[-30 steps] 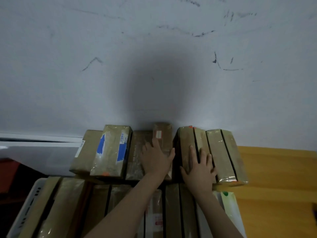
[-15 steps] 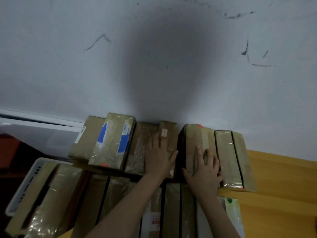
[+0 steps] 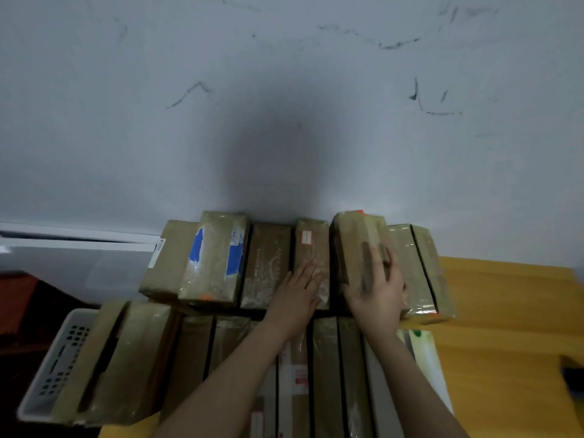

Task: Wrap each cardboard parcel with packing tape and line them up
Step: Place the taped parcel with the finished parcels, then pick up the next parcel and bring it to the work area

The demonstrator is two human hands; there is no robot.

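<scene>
lying flat — left hand [image 3: 297,295]: labelled parcel [image 3: 311,254] | right hand [image 3: 377,295]: taller parcel [image 3: 350,241]

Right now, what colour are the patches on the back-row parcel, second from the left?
Blue patches on a brown parcel; the head view shows them best.

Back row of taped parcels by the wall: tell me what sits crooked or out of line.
The brown cardboard parcel with blue tape patches sits askew: it overlaps the plain brown parcel on its left and rides higher than the row. The right hand lies flat on another taped parcel that also seems to stand proud.
</scene>
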